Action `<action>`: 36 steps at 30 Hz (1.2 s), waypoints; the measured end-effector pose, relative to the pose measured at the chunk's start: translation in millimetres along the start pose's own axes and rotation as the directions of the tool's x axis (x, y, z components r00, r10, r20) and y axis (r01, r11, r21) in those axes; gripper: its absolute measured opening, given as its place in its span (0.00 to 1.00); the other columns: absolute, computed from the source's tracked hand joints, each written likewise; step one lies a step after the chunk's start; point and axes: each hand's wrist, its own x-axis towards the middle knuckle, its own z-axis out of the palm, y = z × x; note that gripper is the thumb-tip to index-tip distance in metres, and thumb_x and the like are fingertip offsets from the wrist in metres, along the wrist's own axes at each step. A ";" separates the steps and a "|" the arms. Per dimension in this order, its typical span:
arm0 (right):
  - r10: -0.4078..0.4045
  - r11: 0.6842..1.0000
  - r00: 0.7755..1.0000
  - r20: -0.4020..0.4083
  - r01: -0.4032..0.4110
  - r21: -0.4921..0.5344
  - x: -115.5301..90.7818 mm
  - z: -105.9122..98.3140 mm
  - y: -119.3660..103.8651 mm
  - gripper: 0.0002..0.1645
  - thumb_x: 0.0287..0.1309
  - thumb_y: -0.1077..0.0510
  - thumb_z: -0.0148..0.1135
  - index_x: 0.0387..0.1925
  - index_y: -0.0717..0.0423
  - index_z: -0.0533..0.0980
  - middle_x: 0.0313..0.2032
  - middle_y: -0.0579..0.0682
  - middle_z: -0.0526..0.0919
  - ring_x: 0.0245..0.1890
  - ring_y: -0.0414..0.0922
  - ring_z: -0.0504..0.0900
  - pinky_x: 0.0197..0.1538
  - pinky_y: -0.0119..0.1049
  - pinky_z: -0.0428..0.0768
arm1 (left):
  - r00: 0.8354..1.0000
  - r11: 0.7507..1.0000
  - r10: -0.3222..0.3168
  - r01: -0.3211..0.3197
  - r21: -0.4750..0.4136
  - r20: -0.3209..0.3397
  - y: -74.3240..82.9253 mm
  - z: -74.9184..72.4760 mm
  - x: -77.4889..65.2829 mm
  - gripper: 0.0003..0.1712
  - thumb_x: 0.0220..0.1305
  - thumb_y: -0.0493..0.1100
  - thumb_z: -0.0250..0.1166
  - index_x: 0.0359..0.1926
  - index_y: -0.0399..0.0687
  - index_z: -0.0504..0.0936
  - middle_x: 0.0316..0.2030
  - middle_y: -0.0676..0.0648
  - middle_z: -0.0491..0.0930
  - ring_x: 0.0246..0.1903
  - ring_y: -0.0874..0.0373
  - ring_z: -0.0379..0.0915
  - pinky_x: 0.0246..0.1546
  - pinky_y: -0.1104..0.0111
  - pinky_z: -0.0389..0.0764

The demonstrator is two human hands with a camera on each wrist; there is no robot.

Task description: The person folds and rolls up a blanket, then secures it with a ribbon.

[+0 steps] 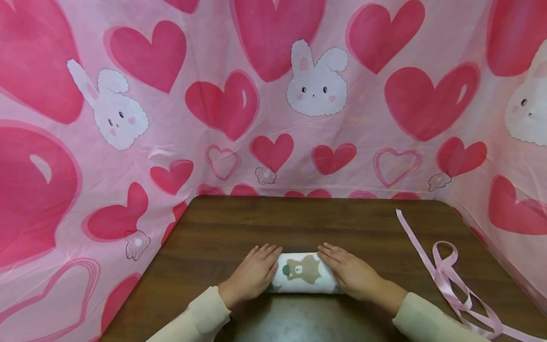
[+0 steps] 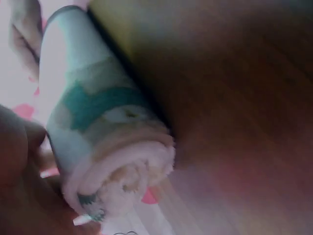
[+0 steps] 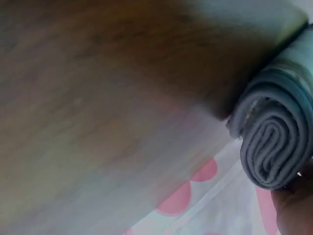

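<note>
A white towel (image 1: 303, 274) with a brown bear print lies rolled up on the table, crosswise in front of me. My left hand (image 1: 253, 274) rests over its left end, fingers extended toward the far side. Over the right end lies my right hand (image 1: 355, 276), its fingers also extended along the roll. The left wrist view shows the roll's pinkish end (image 2: 129, 183) with loose inner folds and a green patch of print. In the right wrist view, the other end (image 3: 271, 147) is a tight grey spiral, with part of the right hand just below it.
A pink ribbon (image 1: 444, 273) lies in loose loops on the right side of the brown wooden table (image 1: 325, 223). Pink cloth (image 1: 273, 123) with hearts and rabbit faces hangs behind the table and along both sides.
</note>
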 end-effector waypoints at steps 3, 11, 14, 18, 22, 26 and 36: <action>0.005 1.000 0.998 0.066 -0.004 -0.015 -0.8 1.6 -1.0 0.30 0.65 0.54 0.58 0.63 0.69 0.69 0.63 0.62 0.71 0.64 0.57 0.68 0.60 0.53 0.68 | 0.996 0.998 0.037 -0.041 0.049 0.077 1.1 1.9 -1.1 0.32 0.77 0.54 0.44 0.71 0.38 0.61 0.69 0.39 0.62 0.69 0.43 0.53 0.66 0.47 0.52; 0.004 1.000 0.988 0.156 -0.003 -0.007 1.3 1.3 0.2 0.36 0.70 0.42 0.52 0.67 0.63 0.66 0.64 0.64 0.69 0.64 0.59 0.67 0.61 0.54 0.67 | 0.986 0.996 0.071 -0.077 0.035 0.152 -5.1 7.0 0.0 0.38 0.75 0.62 0.41 0.74 0.40 0.56 0.71 0.38 0.57 0.71 0.43 0.48 0.67 0.47 0.51; 0.002 1.000 0.982 0.189 -0.001 -0.009 1.6 1.8 1.1 0.36 0.71 0.42 0.49 0.67 0.64 0.65 0.64 0.64 0.68 0.65 0.60 0.66 0.61 0.55 0.67 | 0.980 0.998 0.060 -0.060 -0.001 0.190 -9.0 10.4 1.9 0.39 0.75 0.63 0.39 0.74 0.41 0.55 0.72 0.40 0.57 0.71 0.44 0.48 0.67 0.46 0.50; 0.027 0.999 0.963 0.269 -0.031 0.010 -0.8 5.0 3.2 0.38 0.72 0.39 0.44 0.69 0.64 0.62 0.67 0.64 0.64 0.68 0.59 0.62 0.64 0.55 0.64 | 0.966 0.998 0.041 -0.029 -0.050 0.256 -11.0 12.2 4.4 0.40 0.74 0.65 0.38 0.75 0.44 0.54 0.73 0.43 0.55 0.72 0.45 0.45 0.67 0.46 0.50; 0.048 0.999 0.942 0.332 -0.051 0.001 -4.9 10.2 4.1 0.41 0.73 0.37 0.41 0.70 0.65 0.59 0.69 0.63 0.61 0.69 0.57 0.59 0.65 0.53 0.62 | 0.953 0.998 0.041 -0.026 -0.054 0.301 -10.0 13.5 4.4 0.40 0.74 0.65 0.39 0.75 0.45 0.52 0.73 0.43 0.54 0.72 0.46 0.45 0.67 0.46 0.50; 0.028 1.000 0.940 0.340 -0.024 -0.016 -3.2 14.5 5.5 0.42 0.73 0.37 0.40 0.70 0.68 0.59 0.68 0.64 0.62 0.68 0.57 0.61 0.65 0.53 0.63 | 0.948 0.998 0.050 -0.039 -0.041 0.315 -12.4 14.4 3.6 0.40 0.74 0.64 0.40 0.76 0.46 0.52 0.72 0.43 0.55 0.71 0.45 0.48 0.66 0.45 0.51; 0.153 0.937 0.939 0.309 -0.237 0.257 3.8 0.9 7.6 0.34 0.74 0.45 0.45 0.68 0.65 0.63 0.66 0.63 0.67 0.67 0.62 0.61 0.64 0.58 0.61 | 0.962 0.879 -0.005 0.135 -0.457 0.273 -29.4 4.9 4.9 0.32 0.78 0.55 0.41 0.72 0.41 0.62 0.67 0.43 0.64 0.67 0.47 0.57 0.65 0.49 0.57</action>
